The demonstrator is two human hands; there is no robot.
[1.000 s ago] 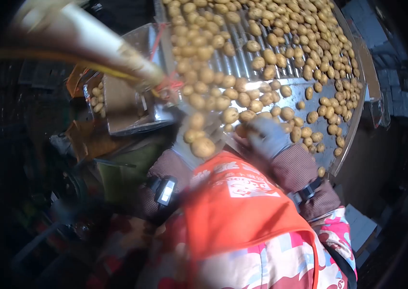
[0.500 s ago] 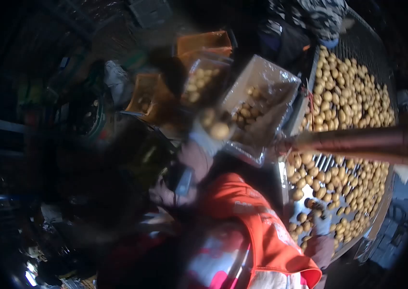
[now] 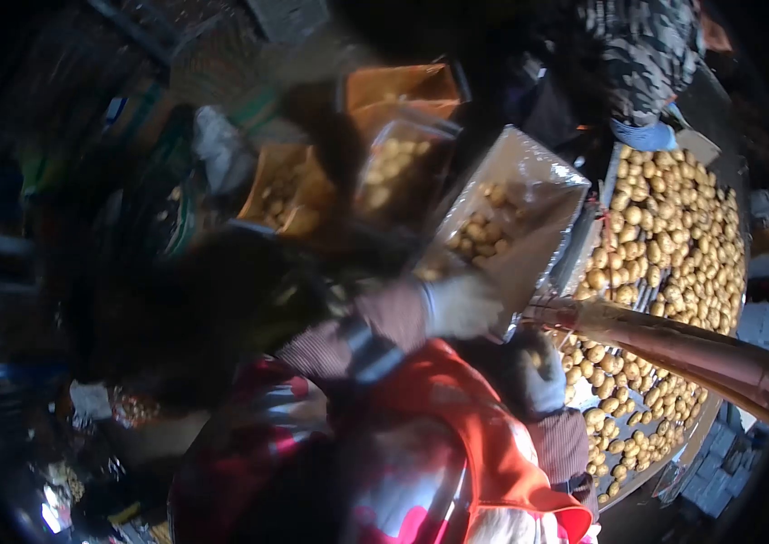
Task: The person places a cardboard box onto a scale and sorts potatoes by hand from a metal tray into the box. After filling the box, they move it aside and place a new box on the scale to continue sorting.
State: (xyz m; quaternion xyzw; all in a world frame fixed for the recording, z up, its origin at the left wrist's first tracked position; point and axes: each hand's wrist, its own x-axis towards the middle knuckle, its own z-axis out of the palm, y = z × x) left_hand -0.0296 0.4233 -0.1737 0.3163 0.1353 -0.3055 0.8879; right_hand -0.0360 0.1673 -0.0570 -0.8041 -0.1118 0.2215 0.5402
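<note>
My left hand, in a pale glove, is at the near end of a plastic-lined box with several potatoes in it. Motion smears its fingers, and no potato shows in it. Just to its right, my right hand is at the near-left edge of the sorting table. Its glove has dark fingers, curled around what looks like a potato, mostly hidden in shadow. Loose potatoes cover much of the table.
A thick reddish-brown pole crosses above the table. Beyond the lined box stand another bagged box of potatoes and orange crates. At the far end, a person in a camouflage sleeve has a blue-gloved hand by the potatoes.
My left hand, which held potatoes left of the lined box, has swung right to its near end. My right hand has drawn left from among the potatoes to the table's edge.
</note>
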